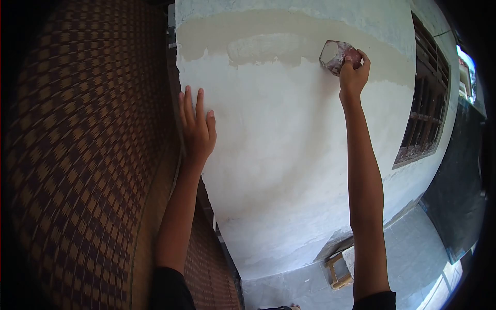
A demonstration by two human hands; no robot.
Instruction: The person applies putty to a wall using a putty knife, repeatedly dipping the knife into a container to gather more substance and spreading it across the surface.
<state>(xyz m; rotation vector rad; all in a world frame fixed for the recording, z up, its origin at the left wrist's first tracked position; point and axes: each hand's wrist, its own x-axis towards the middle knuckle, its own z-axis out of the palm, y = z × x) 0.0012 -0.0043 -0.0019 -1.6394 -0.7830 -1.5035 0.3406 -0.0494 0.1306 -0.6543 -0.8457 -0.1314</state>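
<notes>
A white wall (268,139) fills the middle, with a damp-looking grey-beige band (206,31) across its upper part. High on the wall, my right hand (354,71) is closed round a reddish scraper (336,56) smeared with whitish paste; its flat blade lies against the lower edge of the band. My left hand (198,124) rests at the wall's left edge, fingers spread and pointing up, holding nothing.
A woven brown panel (93,129) stands along the left side. On the right are a barred window (426,93) and a dark sheet (454,181). A small wooden stool (338,274) stands on the grey tiled floor (413,248) below.
</notes>
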